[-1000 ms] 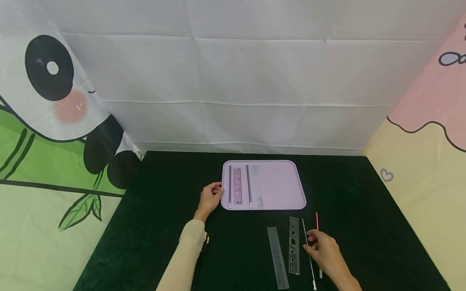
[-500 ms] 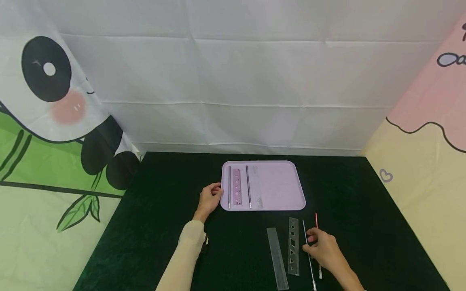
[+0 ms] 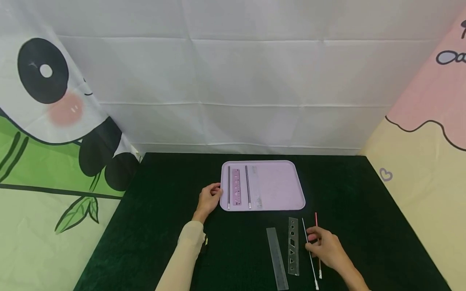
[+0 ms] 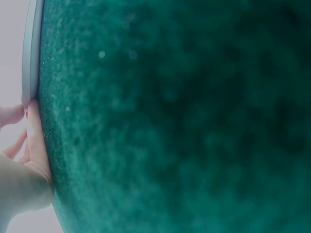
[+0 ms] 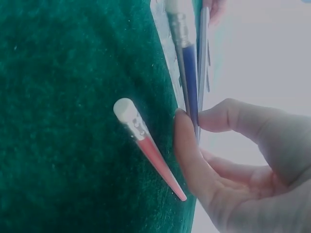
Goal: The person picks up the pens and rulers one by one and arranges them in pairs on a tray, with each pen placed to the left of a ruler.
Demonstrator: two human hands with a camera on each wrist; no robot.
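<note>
My left hand [image 3: 209, 201] holds the left rim of a lilac tray [image 3: 280, 186], thumb and fingertips at its edge. In the left wrist view, the fingers [image 4: 36, 131] meet the tray's rim [image 4: 33, 53]. My right hand [image 3: 327, 248] pinches a blue pencil [image 5: 190, 73] between thumb and finger, its white eraser end toward the front of the table. Beside it on the cloth lies a red pencil [image 5: 158, 162], also with a white eraser, partly behind the right hand in the head view. Left of the pinched pencil are a clear stencil ruler [image 3: 293, 246] and a plain clear ruler [image 3: 277, 258].
On the tray's left half lie two dark pencils [image 3: 229, 188], a pink ruler [image 3: 236, 186] between them, and a clear ruler [image 3: 257, 188] to their right. Dark green cloth [image 3: 164, 182] covers the table. A white fabric backdrop [image 3: 255, 81] hangs behind, with printed cloth on both sides.
My right hand has shifted slightly right, and the blue pencil in it has tilted a little. The left hand stays at the tray's rim.
</note>
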